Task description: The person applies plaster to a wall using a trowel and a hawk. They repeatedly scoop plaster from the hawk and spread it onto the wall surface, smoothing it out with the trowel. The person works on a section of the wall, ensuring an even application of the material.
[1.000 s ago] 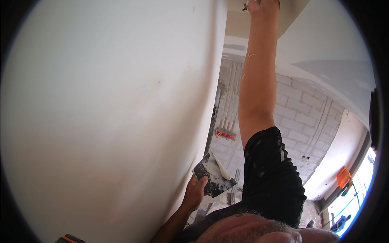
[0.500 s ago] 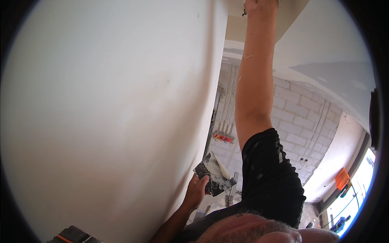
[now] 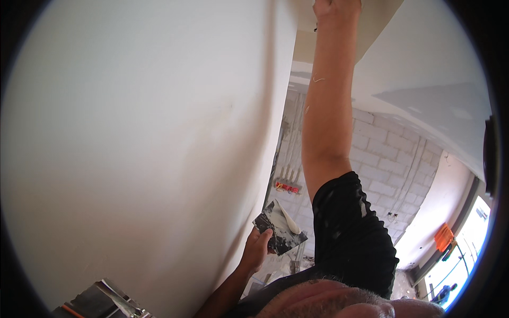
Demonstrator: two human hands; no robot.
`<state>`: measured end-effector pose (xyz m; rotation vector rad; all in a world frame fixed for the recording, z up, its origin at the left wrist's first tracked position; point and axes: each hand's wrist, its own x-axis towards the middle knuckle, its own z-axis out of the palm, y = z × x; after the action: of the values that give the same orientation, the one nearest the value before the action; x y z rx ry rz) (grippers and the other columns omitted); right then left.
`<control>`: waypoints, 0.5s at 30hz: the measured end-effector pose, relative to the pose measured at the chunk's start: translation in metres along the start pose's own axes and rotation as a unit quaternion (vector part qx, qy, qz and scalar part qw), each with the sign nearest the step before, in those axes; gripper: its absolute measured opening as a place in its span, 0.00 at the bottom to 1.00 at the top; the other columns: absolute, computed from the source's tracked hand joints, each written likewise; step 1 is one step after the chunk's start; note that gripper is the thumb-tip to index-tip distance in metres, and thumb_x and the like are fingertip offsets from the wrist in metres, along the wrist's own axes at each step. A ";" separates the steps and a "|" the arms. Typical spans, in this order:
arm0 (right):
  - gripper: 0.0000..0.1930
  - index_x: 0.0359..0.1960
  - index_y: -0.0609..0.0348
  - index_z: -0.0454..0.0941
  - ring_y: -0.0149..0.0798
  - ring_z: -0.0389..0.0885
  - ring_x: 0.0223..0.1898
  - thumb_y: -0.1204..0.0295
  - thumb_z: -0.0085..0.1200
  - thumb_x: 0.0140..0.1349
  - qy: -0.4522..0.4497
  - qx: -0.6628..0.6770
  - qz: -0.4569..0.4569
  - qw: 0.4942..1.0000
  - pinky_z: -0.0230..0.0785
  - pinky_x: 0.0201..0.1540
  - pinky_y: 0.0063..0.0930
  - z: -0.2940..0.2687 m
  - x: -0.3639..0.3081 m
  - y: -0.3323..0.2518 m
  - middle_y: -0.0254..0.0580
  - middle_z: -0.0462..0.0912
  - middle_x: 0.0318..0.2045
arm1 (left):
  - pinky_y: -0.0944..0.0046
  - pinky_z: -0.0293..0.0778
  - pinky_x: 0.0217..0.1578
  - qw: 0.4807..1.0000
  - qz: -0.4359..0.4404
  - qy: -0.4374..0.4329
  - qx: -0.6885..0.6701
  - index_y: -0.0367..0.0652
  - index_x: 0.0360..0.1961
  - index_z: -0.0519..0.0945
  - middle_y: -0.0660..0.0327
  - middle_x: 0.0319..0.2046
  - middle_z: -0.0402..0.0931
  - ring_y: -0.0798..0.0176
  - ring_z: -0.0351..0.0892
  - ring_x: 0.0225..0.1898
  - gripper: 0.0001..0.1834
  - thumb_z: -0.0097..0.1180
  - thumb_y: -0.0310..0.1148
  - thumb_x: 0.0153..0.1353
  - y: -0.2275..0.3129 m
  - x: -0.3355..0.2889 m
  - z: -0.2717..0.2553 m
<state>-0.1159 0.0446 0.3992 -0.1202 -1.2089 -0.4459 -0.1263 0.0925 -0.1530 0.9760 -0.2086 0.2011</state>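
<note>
Unmoved since before, left hand (image 3: 257, 249) fingers grip plaster-smeared trowel (image 3: 279, 229) beside white wall (image 3: 143, 148); right's fingers unclear.

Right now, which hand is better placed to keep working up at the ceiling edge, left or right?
Probably the right. The right hand is raised at the ceiling beside the white wall, arm fully stretched. The left hand is low, holding a dark plaster-smeared board, so it supplies filler instead.

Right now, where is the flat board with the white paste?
In the left hand, low in the head view: the board sits beside the white wall, left of the black sleeve.
</note>
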 end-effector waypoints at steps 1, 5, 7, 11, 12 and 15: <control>0.11 0.32 0.61 0.69 0.31 0.68 0.20 0.71 0.44 0.75 -0.004 -0.004 -0.004 1.000 0.68 0.22 0.20 0.002 -0.002 -0.001 0.37 0.72 0.24 | 0.65 0.81 0.31 1.000 -0.002 -0.002 -0.006 0.44 0.59 0.69 0.63 0.43 0.79 0.71 0.81 0.36 0.16 0.44 0.34 0.73 0.001 0.000 0.001; 0.11 0.33 0.61 0.69 0.31 0.69 0.20 0.71 0.44 0.75 -0.005 0.039 -0.019 0.999 0.67 0.21 0.20 0.022 -0.014 0.000 0.37 0.72 0.24 | 0.64 0.82 0.31 0.999 0.008 -0.016 -0.030 0.44 0.59 0.69 0.61 0.44 0.79 0.70 0.82 0.35 0.16 0.44 0.33 0.73 -0.001 0.000 0.000; 0.10 0.33 0.61 0.68 0.31 0.69 0.20 0.71 0.45 0.75 -0.051 -0.003 0.001 0.999 0.66 0.20 0.20 0.016 -0.003 -0.002 0.38 0.73 0.25 | 0.64 0.82 0.32 0.999 0.012 -0.022 -0.035 0.43 0.59 0.69 0.61 0.44 0.80 0.70 0.82 0.35 0.17 0.44 0.33 0.73 -0.002 -0.001 0.000; 0.09 0.34 0.62 0.68 0.31 0.69 0.19 0.72 0.46 0.74 -0.031 -0.021 0.020 0.999 0.63 0.17 0.19 0.036 -0.019 -0.008 0.38 0.73 0.25 | 0.64 0.83 0.31 0.999 0.012 -0.019 -0.040 0.43 0.60 0.69 0.61 0.44 0.80 0.70 0.83 0.35 0.17 0.44 0.33 0.73 -0.003 0.000 0.000; 0.08 0.35 0.63 0.68 0.32 0.70 0.19 0.72 0.46 0.74 -0.035 -0.009 0.012 0.999 0.65 0.18 0.20 0.039 -0.019 -0.007 0.38 0.73 0.26 | 0.64 0.83 0.31 0.999 0.014 -0.020 -0.043 0.43 0.60 0.69 0.61 0.44 0.80 0.70 0.83 0.35 0.17 0.44 0.33 0.73 -0.003 0.000 0.000; 0.07 0.37 0.64 0.68 0.33 0.72 0.22 0.73 0.46 0.74 -0.052 0.040 -0.012 0.998 0.70 0.23 0.22 0.048 -0.016 -0.006 0.40 0.73 0.27 | 0.63 0.84 0.31 0.998 0.014 -0.029 -0.051 0.42 0.60 0.69 0.61 0.45 0.80 0.69 0.83 0.36 0.17 0.44 0.33 0.72 -0.002 0.000 0.001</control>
<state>-0.1645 0.0593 0.4007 -0.0608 -1.3293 -0.4163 -0.1259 0.0905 -0.1546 0.8778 -0.2841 0.1858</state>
